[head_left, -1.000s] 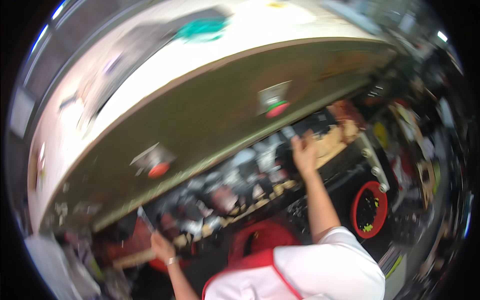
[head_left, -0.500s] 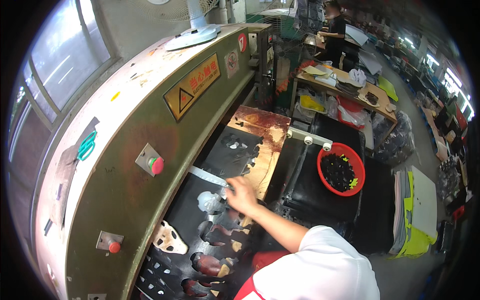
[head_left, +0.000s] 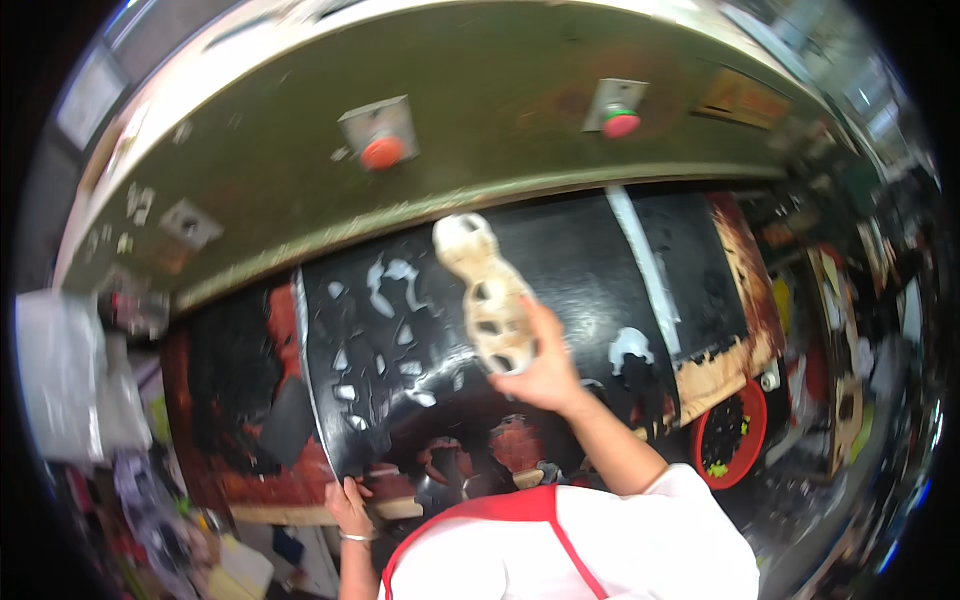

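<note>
My right hand is closed on the edge of a cream, sole-shaped cutting die with several oval openings. The die is over the middle of a black sheet material; whether it touches the sheet cannot be told. At the near left, my left hand pinches the near corner of the black sheet, where a pale strip along its left edge ends. Several cut-out holes in the sheet show a reddish board beneath. Small pale gaps are scattered over its left part.
Behind the sheet stands a green machine beam with a red button and a pink-red button. A red basin of black and yellow pieces is at the right. Clear plastic bags hang at the far left.
My view has swung left along the machine. My right hand has left the pale strip on the right and taken hold of the die. My left hand has come into view.
</note>
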`<state>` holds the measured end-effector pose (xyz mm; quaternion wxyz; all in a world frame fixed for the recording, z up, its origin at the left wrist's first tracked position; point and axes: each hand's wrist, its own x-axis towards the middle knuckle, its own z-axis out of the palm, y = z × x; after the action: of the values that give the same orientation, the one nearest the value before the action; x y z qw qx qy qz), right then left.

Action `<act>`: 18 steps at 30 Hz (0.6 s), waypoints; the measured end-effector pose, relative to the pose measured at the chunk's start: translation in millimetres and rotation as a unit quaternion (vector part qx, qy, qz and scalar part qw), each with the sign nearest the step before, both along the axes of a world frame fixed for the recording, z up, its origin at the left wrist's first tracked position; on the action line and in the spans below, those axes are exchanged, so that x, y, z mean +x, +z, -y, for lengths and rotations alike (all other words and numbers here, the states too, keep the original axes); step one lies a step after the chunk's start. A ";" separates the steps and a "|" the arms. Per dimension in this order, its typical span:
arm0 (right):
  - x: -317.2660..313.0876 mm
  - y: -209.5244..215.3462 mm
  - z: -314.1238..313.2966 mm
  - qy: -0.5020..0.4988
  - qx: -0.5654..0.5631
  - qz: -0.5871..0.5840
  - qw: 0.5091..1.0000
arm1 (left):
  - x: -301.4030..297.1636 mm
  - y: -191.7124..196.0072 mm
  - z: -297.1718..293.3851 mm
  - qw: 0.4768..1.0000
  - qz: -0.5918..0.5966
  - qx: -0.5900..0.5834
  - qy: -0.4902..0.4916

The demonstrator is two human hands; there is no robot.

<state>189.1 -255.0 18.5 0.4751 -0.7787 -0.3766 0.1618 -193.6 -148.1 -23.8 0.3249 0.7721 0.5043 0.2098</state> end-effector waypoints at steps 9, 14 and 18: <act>30.8 56.8 74.8 -0.105 0.244 -0.278 0.923 | -7.7 -0.5 8.8 0.997 0.012 0.048 -0.064; 26.4 71.8 110.0 -0.098 0.289 -0.202 0.931 | -14.7 -9.9 9.6 0.996 0.026 0.041 -0.070; 27.6 62.4 103.8 -0.100 0.226 -0.169 0.954 | -11.5 -6.7 6.2 0.998 0.029 0.001 -0.050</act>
<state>216.7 -358.8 80.9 0.7094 -0.6457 -0.2376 0.1531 -205.2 -154.3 -30.4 0.3487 0.7904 0.4549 0.2163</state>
